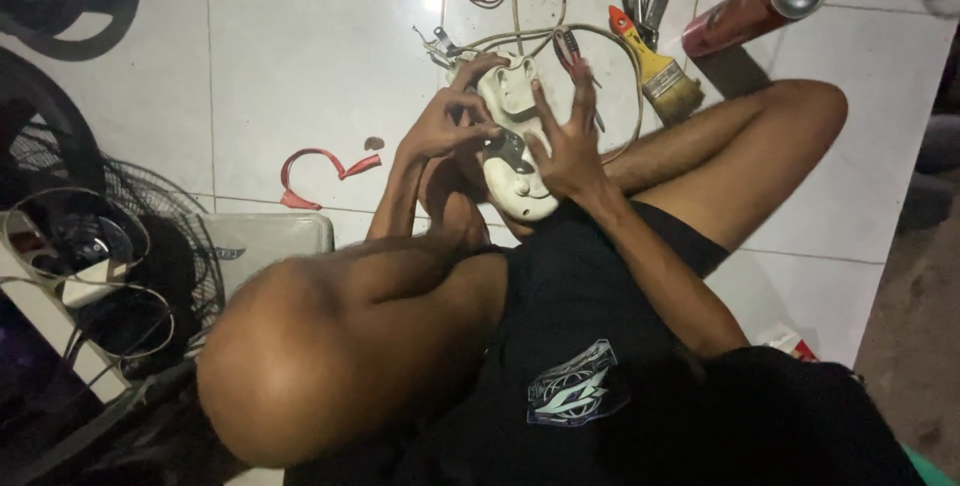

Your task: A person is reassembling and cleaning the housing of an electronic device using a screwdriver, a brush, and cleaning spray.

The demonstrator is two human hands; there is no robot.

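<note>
step: you're working on the white plastic housing (515, 141) propped on your lap above the floor | left hand (445, 126) gripping its left edge | right hand (567, 141) fingers spread, pressing right side | next: likely needs steady hold near the dark metal part (510, 149)

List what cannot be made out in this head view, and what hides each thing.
- Dark metal part on the white plastic housing: too small; fingers overlap it.
- Left hand grip: fingertips hidden against the housing.
- Red spray can: base cut by the top edge.
- Black wire fan guard: dim, blurred.
</note>
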